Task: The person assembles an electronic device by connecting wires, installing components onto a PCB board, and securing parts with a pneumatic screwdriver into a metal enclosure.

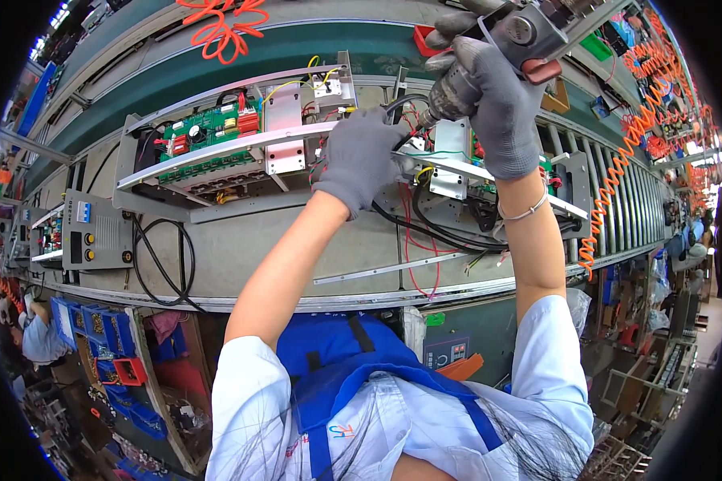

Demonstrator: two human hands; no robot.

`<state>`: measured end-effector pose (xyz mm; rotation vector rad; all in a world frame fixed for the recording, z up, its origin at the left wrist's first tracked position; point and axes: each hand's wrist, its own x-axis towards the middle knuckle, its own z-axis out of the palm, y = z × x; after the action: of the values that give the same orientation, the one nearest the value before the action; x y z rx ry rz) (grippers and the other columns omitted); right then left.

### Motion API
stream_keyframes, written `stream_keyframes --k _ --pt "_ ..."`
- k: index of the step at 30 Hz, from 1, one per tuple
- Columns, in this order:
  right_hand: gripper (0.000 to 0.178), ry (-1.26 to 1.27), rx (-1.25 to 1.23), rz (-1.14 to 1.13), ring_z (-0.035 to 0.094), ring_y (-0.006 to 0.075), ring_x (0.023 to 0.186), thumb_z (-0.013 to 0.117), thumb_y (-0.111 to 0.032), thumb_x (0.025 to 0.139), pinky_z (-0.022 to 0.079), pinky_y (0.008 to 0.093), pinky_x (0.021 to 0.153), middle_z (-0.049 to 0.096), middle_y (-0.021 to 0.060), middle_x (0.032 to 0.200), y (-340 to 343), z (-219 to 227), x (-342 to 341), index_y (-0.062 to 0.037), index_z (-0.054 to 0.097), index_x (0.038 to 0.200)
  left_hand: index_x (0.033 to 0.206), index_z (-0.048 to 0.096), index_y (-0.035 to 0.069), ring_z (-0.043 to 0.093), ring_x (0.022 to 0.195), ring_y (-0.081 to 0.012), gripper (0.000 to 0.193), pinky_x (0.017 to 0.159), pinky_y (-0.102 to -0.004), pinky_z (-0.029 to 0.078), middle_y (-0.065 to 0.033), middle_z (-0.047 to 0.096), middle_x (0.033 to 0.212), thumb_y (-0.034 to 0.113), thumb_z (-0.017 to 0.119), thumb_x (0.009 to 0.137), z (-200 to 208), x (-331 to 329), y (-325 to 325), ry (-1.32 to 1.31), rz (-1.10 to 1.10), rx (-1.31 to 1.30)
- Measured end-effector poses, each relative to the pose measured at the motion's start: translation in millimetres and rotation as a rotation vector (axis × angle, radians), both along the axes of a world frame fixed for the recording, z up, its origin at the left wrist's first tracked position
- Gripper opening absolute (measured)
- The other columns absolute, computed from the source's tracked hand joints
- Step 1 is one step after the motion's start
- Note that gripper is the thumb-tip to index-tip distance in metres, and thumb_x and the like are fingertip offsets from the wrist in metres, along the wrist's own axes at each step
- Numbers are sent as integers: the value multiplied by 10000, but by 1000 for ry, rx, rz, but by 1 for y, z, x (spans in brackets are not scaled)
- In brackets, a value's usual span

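right hand [501,104], grey-gloved, is wrapped tight round the grey powered screwdriver [489,56], tip down on the open metal chassis [457,172]. left hand [359,160] presses there, grip unclear. black cables [425,224] crowd below; green circuit board [208,128] lies left, orange coiled hose [618,168] right.

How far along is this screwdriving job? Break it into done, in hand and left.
Done: boards and wiring already sit in the right chassis. In hand: right hand presses the driver down into it while left hand steadies it. Left: loose red and black wires hang out; the left chassis lies open too.
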<state>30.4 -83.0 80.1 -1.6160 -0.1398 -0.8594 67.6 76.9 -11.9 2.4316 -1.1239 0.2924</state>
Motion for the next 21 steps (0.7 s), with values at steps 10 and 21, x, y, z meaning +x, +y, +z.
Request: stream_keyframes --k 10,21 --pt "161 -97 -446 -142 642 154 854 630 -61 835 516 291 767 655 88 974 -3 -12 -19 -8 678 979 904 704 146 594 839 -300 345 722 -407 479 -100 585 898 358 794 646 0 0 -2 92 -91 -75" --pt "163 -293 -846 -189 665 174 817 592 -47 831 541 296 740 668 125 964 0 5 -23 54 624 955 930 681 100 620 759 -307 388 681 -414 489 -113 606 837 351 790 655 -2 7 -2 113 -103 -14"
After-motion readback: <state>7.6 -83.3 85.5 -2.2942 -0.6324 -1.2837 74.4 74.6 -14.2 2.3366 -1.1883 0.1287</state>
